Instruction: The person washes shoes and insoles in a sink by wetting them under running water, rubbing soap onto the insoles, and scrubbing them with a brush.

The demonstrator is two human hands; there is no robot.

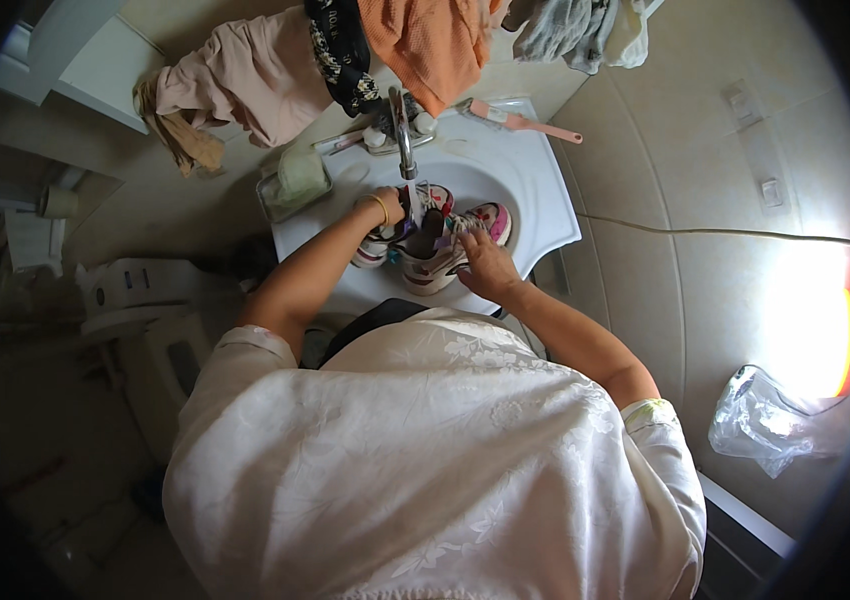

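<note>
A pair of white sneakers with pink and red patches sits in the white washbasin [555,215]. Water runs from the chrome tap [406,150] down toward them. At the left sneaker [371,250], my left hand [391,206], with a gold bangle at its wrist, is closed on the upper; its fingertips are partly hidden. My right hand [488,265] grips the side of the right sneaker [433,268], its fingers over the laces and its thumb lower down. Both shoes lie close together with their openings up.
A pink-handled brush [520,121] lies on the basin's back right corner. Left of the basin is a tray with a pale green cloth [301,175]. Clothes, including an orange one [430,45], hang above the tap. A clear plastic bag [760,420] hangs at the right wall.
</note>
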